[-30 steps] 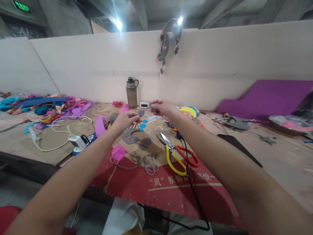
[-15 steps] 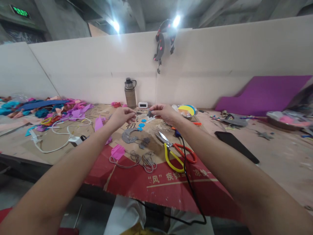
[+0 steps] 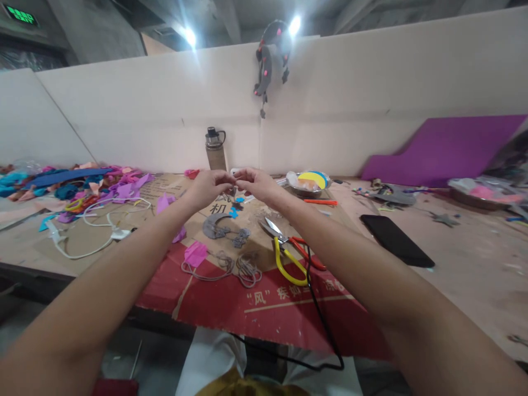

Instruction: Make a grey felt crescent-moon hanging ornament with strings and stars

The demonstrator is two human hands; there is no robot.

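Observation:
My left hand (image 3: 212, 184) and my right hand (image 3: 253, 182) meet above the cardboard (image 3: 268, 324), fingertips almost touching. Both are closed, with fingers pinched; a small dark thing shows at the fingertips, too small to make out. Just below them lie small blue pieces (image 3: 234, 212). Nearer to me are a grey crescent (image 3: 211, 225) with small grey pieces (image 3: 240, 237) beside it, a pink piece (image 3: 195, 254) and coiled grey cord (image 3: 247, 272). Scissors with one yellow and one red handle (image 3: 291, 269) lie to their right, blades apart.
A bottle (image 3: 215, 151) stands by the white partition (image 3: 330, 99). Colourful scraps (image 3: 66, 191) and a white cable (image 3: 109, 223) lie left. A black phone (image 3: 396, 240), a bowl (image 3: 307, 191) and purple sheet (image 3: 441, 151) are right. A black cord (image 3: 319, 313) hangs over the front edge.
My right hand has moved left to meet my left hand, which has shifted slightly right. The grey piece at my right fingertips is now largely hidden. The view has shifted slightly.

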